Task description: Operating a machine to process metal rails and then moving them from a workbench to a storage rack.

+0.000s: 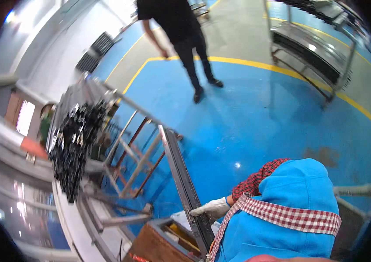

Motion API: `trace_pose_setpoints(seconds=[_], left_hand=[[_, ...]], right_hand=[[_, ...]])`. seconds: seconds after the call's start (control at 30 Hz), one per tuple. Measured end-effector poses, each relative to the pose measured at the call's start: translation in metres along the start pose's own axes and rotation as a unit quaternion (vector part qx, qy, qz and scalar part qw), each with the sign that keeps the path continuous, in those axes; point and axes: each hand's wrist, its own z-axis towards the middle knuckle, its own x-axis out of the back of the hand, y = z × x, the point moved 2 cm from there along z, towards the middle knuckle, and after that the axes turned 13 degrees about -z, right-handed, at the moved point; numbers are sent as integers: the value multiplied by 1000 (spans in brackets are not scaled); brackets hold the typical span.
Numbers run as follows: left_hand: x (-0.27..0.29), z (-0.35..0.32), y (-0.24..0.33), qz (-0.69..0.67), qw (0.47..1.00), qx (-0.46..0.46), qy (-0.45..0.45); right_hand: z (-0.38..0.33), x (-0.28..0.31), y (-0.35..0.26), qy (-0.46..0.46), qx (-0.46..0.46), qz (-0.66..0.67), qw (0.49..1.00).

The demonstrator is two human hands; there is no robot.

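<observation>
A white-gloved right hand [211,209], mine, comes in from the lower right below a red plaid cuff. Its fingers are closed around a long dark metal profile bar [177,170] with grooves along its length. The bar slants from the middle of the view down to the lower edge, where its near end passes out of sight. A brown box [148,246] with loose pieces inside stands just left of and under the bar's lower part. My left hand is not in the picture.
Many black profiles lie bundled on a rack [76,144] at the left, beside a metal frame cart [135,157]. A person in dark clothes [181,30] stands on the blue floor ahead. Another loaded cart [310,50] is at the far right.
</observation>
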Motion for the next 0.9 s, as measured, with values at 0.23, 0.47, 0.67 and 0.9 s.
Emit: trace_pose_setpoints(seconds=[0.23, 0.47, 0.67, 0.9], left_hand=[[-5, 58, 68, 46, 990, -121, -61], [-21, 101, 111, 141, 962, -210, -100], [-56, 125, 155, 210, 936, -263, -107], [-112, 99, 243, 278, 903, -316, -85]], right_hand=[[-66, 34, -14, 171, 112, 32, 978], [-97, 71, 16, 253, 169, 137, 943], [-136, 88, 20, 334, 181, 221, 898], [-192, 153, -23, 369, 245, 270, 855]])
